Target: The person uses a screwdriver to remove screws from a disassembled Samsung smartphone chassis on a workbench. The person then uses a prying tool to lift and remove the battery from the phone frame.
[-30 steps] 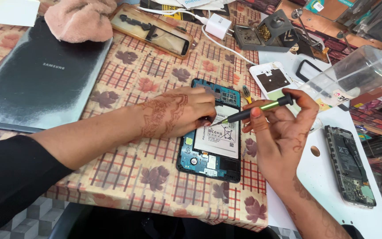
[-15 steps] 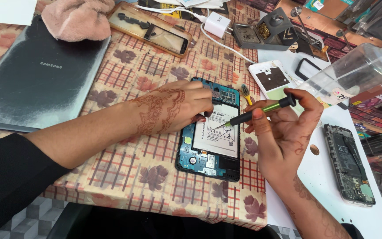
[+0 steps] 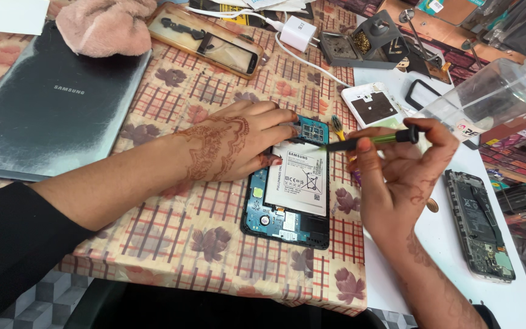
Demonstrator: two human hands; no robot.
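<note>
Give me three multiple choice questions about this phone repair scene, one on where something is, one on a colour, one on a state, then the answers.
1. Where does the pink fluffy cloth lie?
A. on the dark tablet's top edge
B. on the white mat
C. under the opened phone

2. What colour is the battery in the opened phone?
A. red
B. white
C. yellow

3. What is the right hand doing?
A. resting flat and empty
B. holding a screwdriver
C. gripping the charger plug

Answers: 1 A, the cloth overlaps the tablet's far edge. 2 B, its face is white. 3 B, the fingers pinch the green and black tool while the left hand steadies the phone.
</note>
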